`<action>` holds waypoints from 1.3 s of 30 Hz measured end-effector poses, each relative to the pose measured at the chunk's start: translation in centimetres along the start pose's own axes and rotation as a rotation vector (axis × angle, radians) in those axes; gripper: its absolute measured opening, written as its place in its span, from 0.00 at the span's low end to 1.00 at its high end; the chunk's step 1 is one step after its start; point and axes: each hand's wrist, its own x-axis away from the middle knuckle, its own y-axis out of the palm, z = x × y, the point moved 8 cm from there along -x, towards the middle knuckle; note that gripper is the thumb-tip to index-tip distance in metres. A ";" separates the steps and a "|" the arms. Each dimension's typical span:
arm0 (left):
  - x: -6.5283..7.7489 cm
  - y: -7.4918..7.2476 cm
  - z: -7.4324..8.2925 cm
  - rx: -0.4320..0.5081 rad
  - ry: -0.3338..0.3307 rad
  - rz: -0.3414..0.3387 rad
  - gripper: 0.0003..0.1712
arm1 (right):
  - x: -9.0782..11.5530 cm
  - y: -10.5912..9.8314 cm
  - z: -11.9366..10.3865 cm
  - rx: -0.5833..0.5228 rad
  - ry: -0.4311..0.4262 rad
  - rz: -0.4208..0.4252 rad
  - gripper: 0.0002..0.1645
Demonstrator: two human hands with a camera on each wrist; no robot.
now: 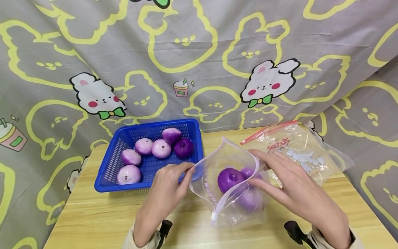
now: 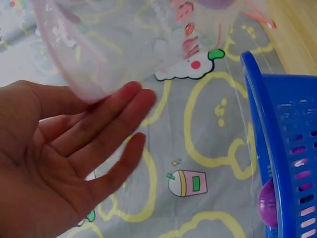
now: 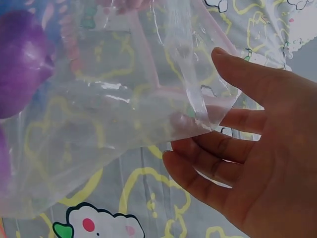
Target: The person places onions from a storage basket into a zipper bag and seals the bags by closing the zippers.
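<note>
holding a clear zip bag (image 1: 225, 199) open around purple onions (image 1: 230, 179)

at the lower edge, pale sleeves (image 1: 149, 240) on both forearms. with the left hand (image 1: 168, 183), pinching the left rim between thumb and fingertips. with the right hand (image 1: 292, 183), gripping the right rim loosely, thumb on the near side, curved fingers behind. between both hands, a mouth spread wide, with a zip slider (image 1: 214, 216) at the near corner; inside, at least three onions. below, a pale wooden table (image 1: 77, 214). farther back, left, a blue slotted basket (image 1: 124, 188) with six more onions; right, a second bag (image 1: 306, 157) lying flat, red-zipped, with red lettering and a gray dinosaur. beyond, gray cloth (image 1: 199, 79) with yellow outlines and white rabbit faces.
</note>
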 end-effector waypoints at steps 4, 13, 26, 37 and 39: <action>0.0 -0.7 1.1 0.077 0.070 0.102 0.05 | 0.1 0.0 0.2 0.008 0.017 0.005 0.42; 0.0 -0.1 1.6 0.095 0.105 0.082 0.06 | 0.1 0.1 0.6 0.017 0.006 0.002 0.41; 0.0 0.0 0.5 0.065 0.039 -0.005 0.05 | 0.1 0.1 0.8 0.013 0.013 -0.006 0.35; -0.3 -1.0 -2.0 0.065 -0.082 -0.012 0.06 | 0.2 -0.1 0.9 0.008 0.000 0.004 0.31; -0.3 -0.8 -2.6 0.074 -0.099 -0.015 0.06 | 0.1 -0.1 0.9 0.000 -0.006 0.003 0.31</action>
